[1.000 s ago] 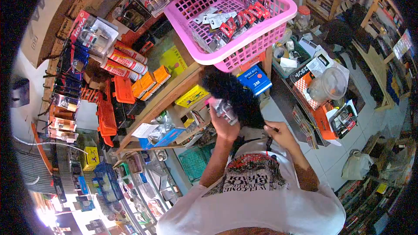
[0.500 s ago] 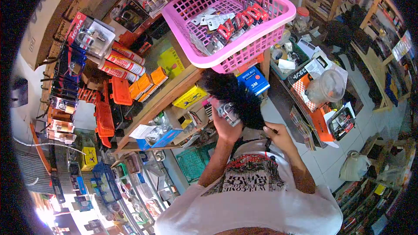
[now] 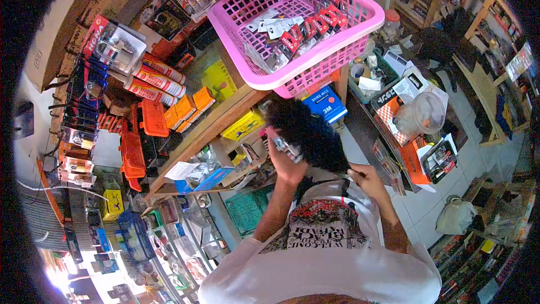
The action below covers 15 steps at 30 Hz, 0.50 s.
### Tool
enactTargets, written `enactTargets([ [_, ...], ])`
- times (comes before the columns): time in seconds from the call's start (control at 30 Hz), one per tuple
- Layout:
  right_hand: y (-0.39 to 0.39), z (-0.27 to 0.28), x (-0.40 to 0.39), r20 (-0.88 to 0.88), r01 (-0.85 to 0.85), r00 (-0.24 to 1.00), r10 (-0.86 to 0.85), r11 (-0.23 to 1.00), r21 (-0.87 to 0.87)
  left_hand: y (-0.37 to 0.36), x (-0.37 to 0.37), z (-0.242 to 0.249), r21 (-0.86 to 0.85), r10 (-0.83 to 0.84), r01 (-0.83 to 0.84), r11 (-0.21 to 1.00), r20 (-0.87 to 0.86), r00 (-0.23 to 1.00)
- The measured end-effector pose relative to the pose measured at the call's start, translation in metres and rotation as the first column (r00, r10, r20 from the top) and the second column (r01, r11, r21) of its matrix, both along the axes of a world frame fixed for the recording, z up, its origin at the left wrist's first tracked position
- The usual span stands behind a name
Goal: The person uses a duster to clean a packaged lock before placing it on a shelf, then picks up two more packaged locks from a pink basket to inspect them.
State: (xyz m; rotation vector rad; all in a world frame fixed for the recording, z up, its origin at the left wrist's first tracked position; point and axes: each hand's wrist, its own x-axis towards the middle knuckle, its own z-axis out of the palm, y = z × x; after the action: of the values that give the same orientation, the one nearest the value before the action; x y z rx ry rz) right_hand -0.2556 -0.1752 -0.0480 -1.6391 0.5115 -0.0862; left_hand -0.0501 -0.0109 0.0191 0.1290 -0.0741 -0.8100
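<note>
My left hand [image 3: 288, 163] is closed around a small clear blister pack [image 3: 286, 145], with most of the pack hidden. A black, fluffy duster [image 3: 311, 134] covers the pack's right side and seems to touch it. At the duster's lower end, my right hand [image 3: 367, 181] is closed, thumb and fingers pinching its handle. Just beyond both hands, a pink plastic basket [image 3: 264, 83] stands on the counter's edge. Inside it lie several red-and-clear HONA packs [image 3: 308, 27] and some with their white backs up [image 3: 279, 27].
Left of the basket, the wooden counter [image 3: 194, 136] carries silicone tubes [image 3: 151, 89], orange boxes [image 3: 183, 111] and an open orange case [image 3: 133, 155]. A blue 3M box [image 3: 325, 105] sits below the basket. To the right are a clear plastic jar [image 3: 422, 114] and a white bag [image 3: 457, 217].
The duster has shifted slightly down and across the blister pack, hiding more of it. My right hand has moved a little right and down. Both hands keep their hold.
</note>
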Motion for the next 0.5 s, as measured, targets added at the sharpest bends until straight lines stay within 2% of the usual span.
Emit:
enactTargets([
  [0.1, 0.003, 0.024, 0.004, -0.043, -0.054, 0.998, 0.056, 0.998, 0.029, -0.006, -0.002, 0.002, -0.012, -0.034, 0.035, 0.999, 0.057, 0.998],
  [0.13, 0.002, 0.027, 0.001, -0.048, -0.102, 0.994, 0.103, 0.995, 0.014, -0.01, 0.001, 0.009, 0.206, 0.091, -0.095, 0.974, 0.026, 0.995],
  [0.17, 0.0, 0.029, -0.002, -0.051, -0.152, 0.987, 0.152, 0.988, -0.002, -0.01, 0.003, 0.013, 0.414, 0.22, -0.21, 0.886, 0.024, 0.975],
  [0.2, -0.002, 0.033, -0.003, -0.054, -0.203, 0.978, 0.201, 0.979, -0.019, -0.005, 0.007, 0.017, 0.372, 0.236, -0.259, 0.891, 0.108, 0.966],
  [0.23, -0.006, 0.039, -0.005, -0.066, -0.25, 0.967, 0.245, 0.966, -0.071, 0.011, 0.012, -0.005, 0.122, 0.069, -0.09, 0.989, 0.166, 0.984],
  [0.27, -0.01, 0.049, -0.006, -0.081, -0.296, 0.954, 0.288, 0.947, -0.122, 0.013, 0.018, -0.009, 0.163, 0.112, -0.126, 0.979, 0.093, 0.989],
  [0.3, -0.011, 0.053, -0.007, -0.099, -0.341, 0.94, 0.328, 0.925, -0.171, 0.014, 0.022, -0.013, 0.133, 0.149, -0.15, 0.98, 0.018, 0.989],
  [0.33, -0.007, 0.052, -0.006, -0.041, -0.272, 0.962, 0.269, 0.94, -0.206, 0.015, 0.026, -0.012, 0.104, 0.185, -0.179, 0.978, -0.056, 0.981],
  [0.4, 0.002, 0.045, -0.003, 0.08, -0.124, 0.986, 0.149, 0.957, -0.264, 0.012, 0.034, -0.009, -0.102, 0.213, -0.238, 0.966, -0.212, 0.954],
  [0.47, 0.01, 0.041, -0.001, 0.055, -0.156, 0.985, 0.165, 0.978, -0.14, 0.014, 0.035, -0.008, -0.179, 0.186, -0.211, 0.961, -0.148, 0.971],
  [0.5, 0.012, 0.04, 0.001, 0.044, -0.172, 0.983, 0.176, 0.982, -0.078, 0.015, 0.035, -0.011, -0.145, 0.151, -0.15, 0.978, -0.004, 0.989],
])
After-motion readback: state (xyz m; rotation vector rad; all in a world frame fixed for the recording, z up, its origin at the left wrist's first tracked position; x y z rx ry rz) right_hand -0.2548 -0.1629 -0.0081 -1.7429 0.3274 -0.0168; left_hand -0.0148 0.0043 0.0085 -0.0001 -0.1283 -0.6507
